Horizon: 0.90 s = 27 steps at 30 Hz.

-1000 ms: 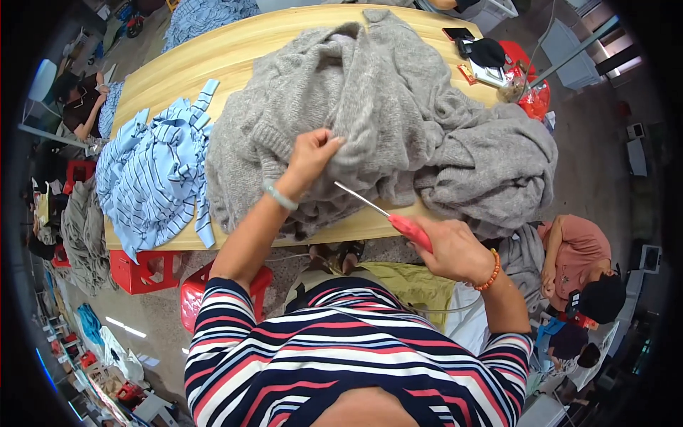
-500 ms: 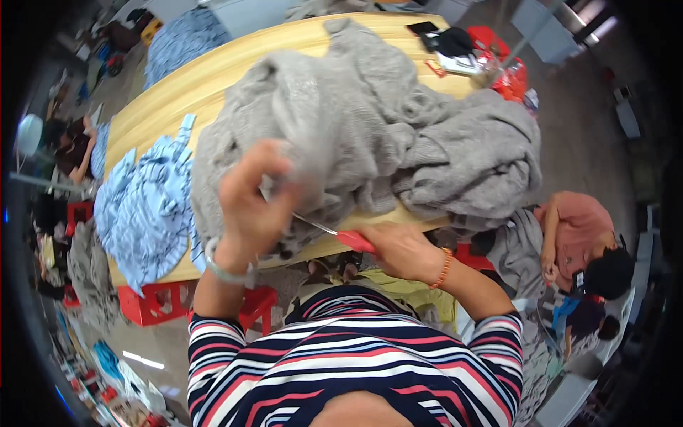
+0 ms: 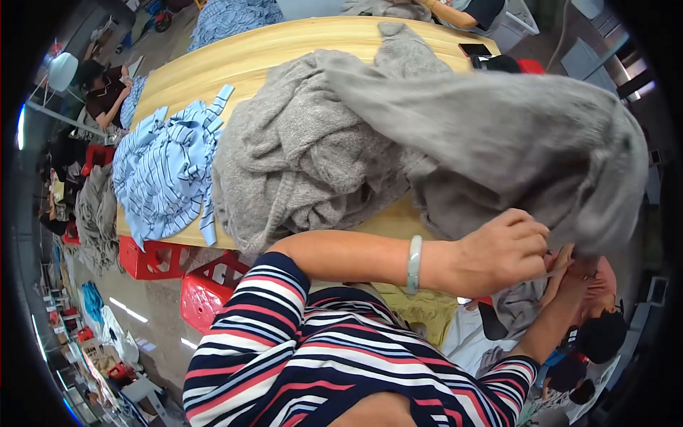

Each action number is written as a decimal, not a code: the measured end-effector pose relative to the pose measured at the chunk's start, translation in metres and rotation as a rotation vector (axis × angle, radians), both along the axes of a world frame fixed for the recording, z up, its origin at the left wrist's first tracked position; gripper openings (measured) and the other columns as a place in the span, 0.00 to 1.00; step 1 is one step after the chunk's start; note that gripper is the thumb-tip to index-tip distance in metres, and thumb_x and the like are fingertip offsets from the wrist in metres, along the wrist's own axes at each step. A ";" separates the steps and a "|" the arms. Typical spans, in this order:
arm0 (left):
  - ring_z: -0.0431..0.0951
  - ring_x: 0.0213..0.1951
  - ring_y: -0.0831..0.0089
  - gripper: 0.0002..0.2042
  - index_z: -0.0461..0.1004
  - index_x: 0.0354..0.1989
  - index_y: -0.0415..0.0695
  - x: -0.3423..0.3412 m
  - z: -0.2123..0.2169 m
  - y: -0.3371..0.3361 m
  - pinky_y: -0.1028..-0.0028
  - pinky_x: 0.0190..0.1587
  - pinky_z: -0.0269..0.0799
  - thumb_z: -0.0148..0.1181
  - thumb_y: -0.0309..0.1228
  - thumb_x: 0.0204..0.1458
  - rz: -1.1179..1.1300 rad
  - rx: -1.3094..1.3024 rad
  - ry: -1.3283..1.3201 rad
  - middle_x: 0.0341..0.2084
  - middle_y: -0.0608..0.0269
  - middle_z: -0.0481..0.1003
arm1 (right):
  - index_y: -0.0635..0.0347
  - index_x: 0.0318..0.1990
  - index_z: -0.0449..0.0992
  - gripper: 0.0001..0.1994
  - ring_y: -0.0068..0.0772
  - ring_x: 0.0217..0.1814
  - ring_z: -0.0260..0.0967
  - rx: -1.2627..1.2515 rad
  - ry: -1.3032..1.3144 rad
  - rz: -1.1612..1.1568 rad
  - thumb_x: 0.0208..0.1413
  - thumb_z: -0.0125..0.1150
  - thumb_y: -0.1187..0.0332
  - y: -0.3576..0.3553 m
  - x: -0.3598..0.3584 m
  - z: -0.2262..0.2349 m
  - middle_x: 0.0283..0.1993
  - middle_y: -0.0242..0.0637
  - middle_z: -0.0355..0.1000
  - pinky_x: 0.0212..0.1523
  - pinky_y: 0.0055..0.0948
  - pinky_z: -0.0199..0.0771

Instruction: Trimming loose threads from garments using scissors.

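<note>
A grey knit garment (image 3: 512,128), blurred by motion, is lifted and spread over the table's right end. Its left part runs back to a heap of the same grey cloth (image 3: 306,135) on the table. My left hand (image 3: 505,252) reaches across to the right, below the lifted garment, with its fingers curled closed; what they hold is hidden. Just beyond it is my right hand (image 3: 573,274), under the garment's lower right edge. That hand is partly covered and smeared, so its fingers do not show clearly. No red-handled tool can be made out now.
Blue striped garments (image 3: 167,167) lie on the left of the wooden table (image 3: 192,60). Red stools (image 3: 203,295) stand by its near edge. A seated person (image 3: 603,285) is close at the right; others sit at the far left and beyond the table.
Both hands have moved right, the left arm now crossing my front. Part of the grey cloth has been raised and swung right. The red-handled tool in my right hand has gone from sight.
</note>
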<state>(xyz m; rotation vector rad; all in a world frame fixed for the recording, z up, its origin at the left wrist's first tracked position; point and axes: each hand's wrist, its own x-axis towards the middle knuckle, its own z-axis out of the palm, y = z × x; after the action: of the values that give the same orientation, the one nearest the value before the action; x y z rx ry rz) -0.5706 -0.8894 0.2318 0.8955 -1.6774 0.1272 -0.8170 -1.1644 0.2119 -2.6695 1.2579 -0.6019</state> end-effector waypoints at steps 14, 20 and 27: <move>0.69 0.51 0.60 0.26 0.70 0.50 0.45 0.245 -0.148 0.072 0.55 0.57 0.55 0.65 0.26 0.36 1.077 0.827 -0.255 0.41 0.56 0.72 | 0.50 0.67 0.53 0.30 0.63 0.47 0.70 0.217 0.209 -0.355 0.56 0.52 0.65 0.065 0.100 -0.083 0.45 0.60 0.72 0.46 0.52 0.69; 0.76 0.45 0.66 0.15 0.71 0.50 0.37 0.259 -0.035 0.105 0.68 0.51 0.73 0.45 0.24 0.55 0.464 0.497 1.132 0.45 0.55 0.75 | 0.51 0.67 0.55 0.29 0.60 0.46 0.72 0.084 0.062 -0.190 0.56 0.52 0.69 0.111 0.107 -0.052 0.47 0.57 0.73 0.45 0.48 0.70; 0.75 0.48 0.66 0.29 0.58 0.62 0.39 0.297 -0.061 0.299 0.67 0.50 0.72 0.60 0.36 0.53 0.788 0.898 1.025 0.50 0.57 0.72 | 0.52 0.66 0.56 0.29 0.60 0.46 0.71 0.365 -0.005 0.018 0.54 0.51 0.74 0.144 0.147 -0.073 0.47 0.56 0.72 0.46 0.46 0.70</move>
<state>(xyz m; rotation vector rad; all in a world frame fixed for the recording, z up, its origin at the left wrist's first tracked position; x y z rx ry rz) -0.2734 -0.5902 0.1709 1.8436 -0.2950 -0.5231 -0.6704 -1.0206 0.1392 -2.3729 1.2062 -0.3365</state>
